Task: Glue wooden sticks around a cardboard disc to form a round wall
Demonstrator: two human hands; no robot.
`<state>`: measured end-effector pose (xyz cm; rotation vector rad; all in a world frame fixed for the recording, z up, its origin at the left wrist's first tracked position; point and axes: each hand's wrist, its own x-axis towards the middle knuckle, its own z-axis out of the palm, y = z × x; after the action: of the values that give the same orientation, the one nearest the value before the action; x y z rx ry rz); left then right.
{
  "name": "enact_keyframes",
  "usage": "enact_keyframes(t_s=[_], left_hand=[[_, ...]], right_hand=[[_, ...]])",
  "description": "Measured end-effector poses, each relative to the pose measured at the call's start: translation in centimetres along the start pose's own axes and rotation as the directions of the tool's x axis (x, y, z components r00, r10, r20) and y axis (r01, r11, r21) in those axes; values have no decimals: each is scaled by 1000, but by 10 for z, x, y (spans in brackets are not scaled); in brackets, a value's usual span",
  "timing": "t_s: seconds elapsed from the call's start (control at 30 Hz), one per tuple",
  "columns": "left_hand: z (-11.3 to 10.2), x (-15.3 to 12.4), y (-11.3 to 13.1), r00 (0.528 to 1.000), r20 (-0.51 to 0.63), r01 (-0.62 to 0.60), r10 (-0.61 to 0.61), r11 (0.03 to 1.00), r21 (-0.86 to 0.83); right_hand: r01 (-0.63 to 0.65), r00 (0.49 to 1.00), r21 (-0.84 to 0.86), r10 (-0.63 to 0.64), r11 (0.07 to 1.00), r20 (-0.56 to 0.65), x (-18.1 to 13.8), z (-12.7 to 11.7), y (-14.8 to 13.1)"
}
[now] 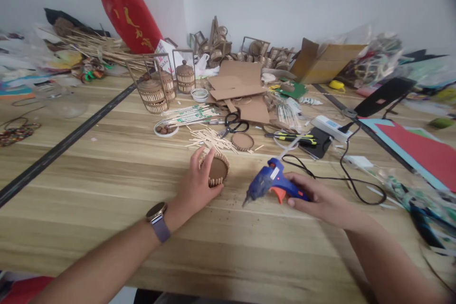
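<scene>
My left hand (197,178), with a watch at the wrist, curls round the left side of a small round basket (218,169) with a brown base and a wall of short upright sticks. To the right, my right hand (313,197) grips the handle of a blue hot glue gun (272,181) with an orange trigger. Its nozzle points down and left, apart from the basket. Just behind the basket lie loose cut sticks (212,139) and a second cardboard disc with a low stick rim (242,141). The fingertips of my left hand partly cover the basket's left edge.
Black scissors (237,123), a dish of brown pieces (166,128) and cardboard sheets (238,86) lie beyond. Finished stick lanterns (151,95) stand at the back left. A black cable (351,178) loops past a phone (317,141) and a power strip (331,127) on the right.
</scene>
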<state>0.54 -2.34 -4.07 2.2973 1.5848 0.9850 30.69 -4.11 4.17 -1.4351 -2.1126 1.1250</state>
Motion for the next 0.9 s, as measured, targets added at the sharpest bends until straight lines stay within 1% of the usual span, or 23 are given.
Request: enact_keyframes(t_s=[0.1, 0.2, 0.27, 0.33, 0.37, 0.43, 0.53, 0.6, 0.73, 0.9], left_hand=[[-1, 0, 1, 1000, 11, 5, -5, 1000, 2], [-2, 0, 2, 1000, 11, 5, -5, 1000, 4], [-1, 0, 2, 1000, 11, 12, -12, 1000, -4], [0, 1, 1, 1000, 7, 12, -12, 1000, -12], [0, 1, 1, 1000, 4, 8, -8, 1000, -14], [0, 1, 0, 1000, -2, -3, 3, 1000, -10], [0, 1, 1, 1000, -6, -4, 4, 1000, -4], [0, 1, 1, 1000, -10, 5, -5, 1000, -2], [-1, 0, 1, 1000, -6, -3, 3, 1000, 1], [0, 0, 0, 1000, -8, -8, 8, 1000, -7]], right_hand=[[-13, 992, 181, 36, 983, -123, 6, 6, 3], [-70, 985, 374, 124, 925, -121, 18, 16, 7], [-121, 981, 419, 173, 900, -88, 26, 24, 8], [-143, 977, 404, 194, 904, -89, 34, 30, 8], [-136, 979, 381, 183, 915, -91, 37, 33, 8], [-84, 990, 320, 114, 944, -77, 40, 38, 8], [27, 999, 206, -21, 978, -29, 40, 44, 11], [67, 998, 123, -66, 990, -16, 38, 48, 15], [78, 997, 27, -78, 997, -11, 35, 56, 18], [116, 991, -33, -118, 993, -67, 37, 62, 15]])
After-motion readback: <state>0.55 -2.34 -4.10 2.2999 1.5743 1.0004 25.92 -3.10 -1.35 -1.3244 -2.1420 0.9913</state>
